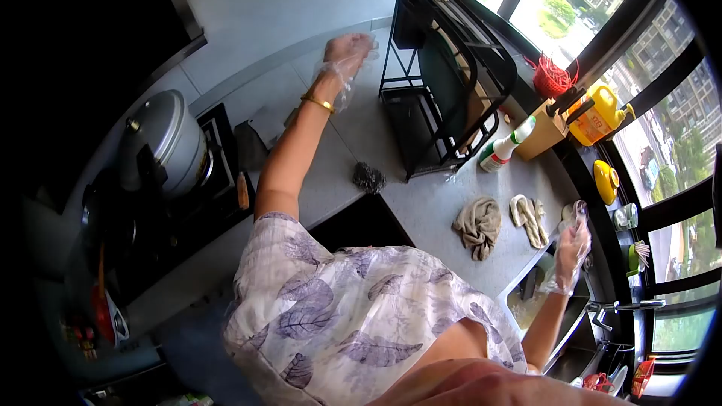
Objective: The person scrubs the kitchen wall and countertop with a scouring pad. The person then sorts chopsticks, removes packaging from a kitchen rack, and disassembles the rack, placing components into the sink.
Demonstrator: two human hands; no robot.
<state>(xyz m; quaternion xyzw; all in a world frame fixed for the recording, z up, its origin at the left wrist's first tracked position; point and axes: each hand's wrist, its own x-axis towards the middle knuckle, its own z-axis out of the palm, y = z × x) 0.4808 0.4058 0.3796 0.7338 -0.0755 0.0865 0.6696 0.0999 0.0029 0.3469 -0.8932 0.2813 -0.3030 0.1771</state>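
Note:
My left hand (350,54), in a clear plastic glove, reaches over the grey countertop (342,131) near the back wall. Its fingers are curled, and what they hold, if anything, is hidden. Left of the black rack (430,105), this hand is apart from it. A dark steel-wool scrubber (369,177) lies on the counter nearer my body. My right hand (571,250), also gloved, is over the sink's edge (523,274) at the right. Its fingers are closed around something small that I cannot make out. Beside it lie a crumpled brown cloth (477,227) and a pale cloth (529,220).
A large grey pot (163,139) stands on the stove (218,152) at left. Right of the rack are a spray bottle (506,145), a knife block (543,131), a yellow pump bottle (596,114) and a red basket (553,77). The faucet (620,306) is at lower right.

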